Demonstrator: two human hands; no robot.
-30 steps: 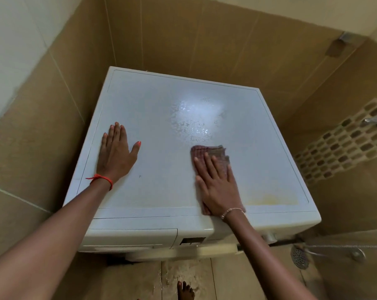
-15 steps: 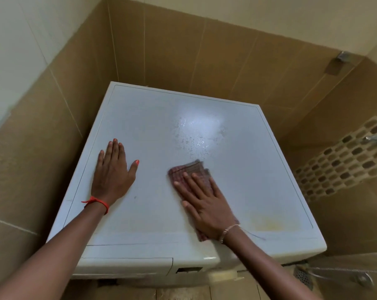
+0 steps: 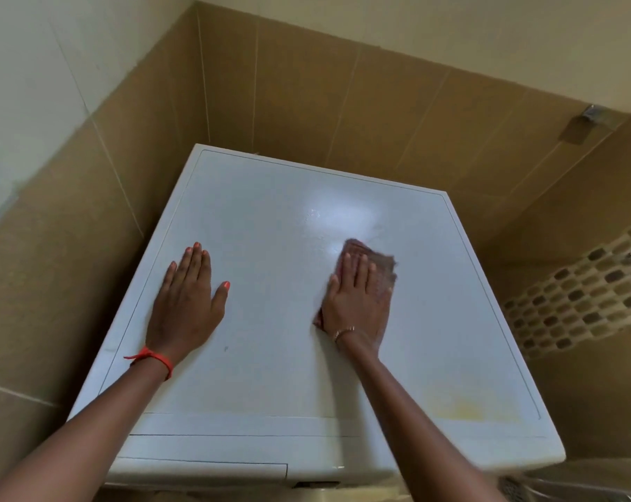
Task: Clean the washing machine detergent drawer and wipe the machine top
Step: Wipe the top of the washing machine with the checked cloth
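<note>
R hand point(image 3: 357, 306) has just shoved the cloth point(image 3: 377, 260) away from me. Half a sec ago it sat mid-top, angled left; now it's further back and a bit right on the machine top point(image 3: 270, 211), its leading edge reaching the shiny wet patch point(image 3: 339, 215). The R fingers are straight and together, palm flat, pressing the folded cloth down. It's pinned, not gripped. The cloth edge is blurred, so I take the stroke as mid-swing.

L hand point(image 3: 187, 306) hasn't shifted: flat on the left part of the top, fingers straight, thumb out, holding nothing, prob. just bracing me.

What it means: the wipe is working front-to-back through the middle strip, w/ the wet patch being taken up now. Not done yet, I'd say. A yellowish stain point(image 3: 458, 411) sits untouched near the top's front-right corner, and a small dark speck point(image 3: 226, 348) lies betw. my two wrists. Both need passes.

The detergent drawer point(image 3: 205, 469) is below the top's front-left edge and looks pushed in. Can't tell from here if it's clean.
</note>
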